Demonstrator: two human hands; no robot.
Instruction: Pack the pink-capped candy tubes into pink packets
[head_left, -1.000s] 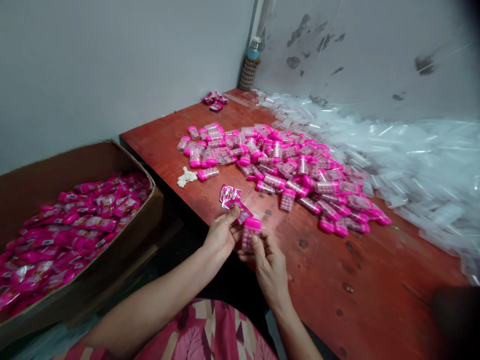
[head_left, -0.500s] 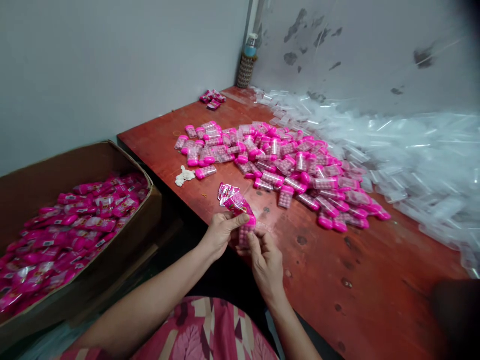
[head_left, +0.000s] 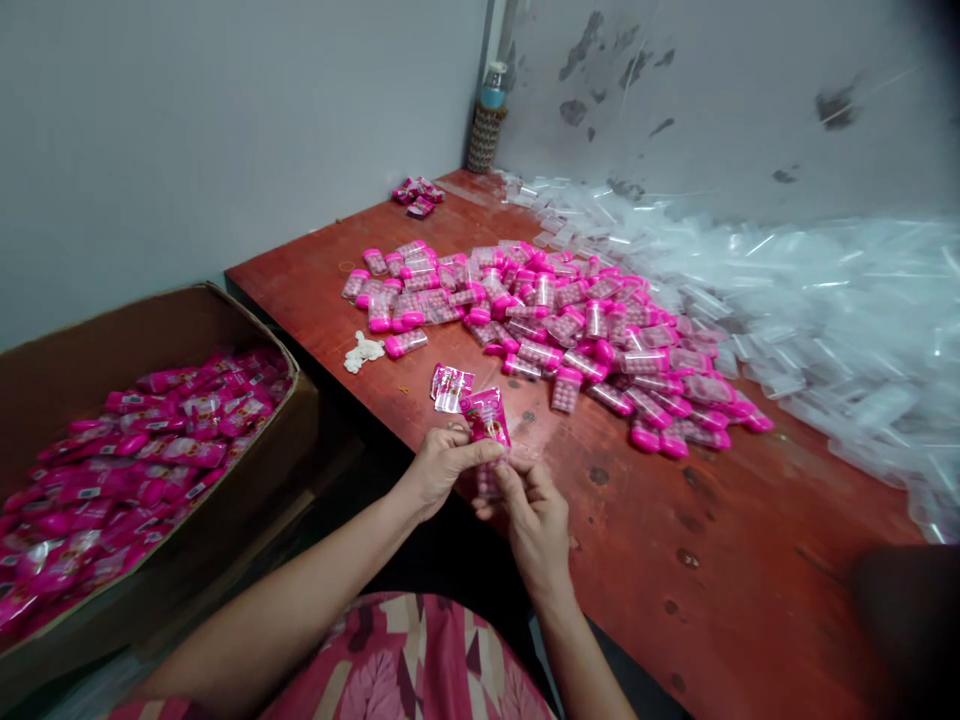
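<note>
Both my hands meet at the near edge of the red table (head_left: 712,560). My left hand (head_left: 439,468) pinches a pink printed wrapper (head_left: 486,415) that is pulled over a small pink-capped candy container (head_left: 487,483). My right hand (head_left: 529,515) grips that container from below, and my fingers hide most of it. Another loose wrapper (head_left: 450,386) lies on the table just beyond my hands. A heap of the same pink-capped containers (head_left: 555,330) spreads across the middle of the table.
A cardboard box (head_left: 247,455) at my left holds several wrapped pink packs (head_left: 142,450). A pile of clear plastic sleeves (head_left: 810,320) covers the table's right side. A water bottle (head_left: 484,120) stands in the far corner; a white crumpled scrap (head_left: 363,351) lies near the left edge.
The wrapper has gone from beside the container to down over its pink cap. My hands have closed in together around it.
</note>
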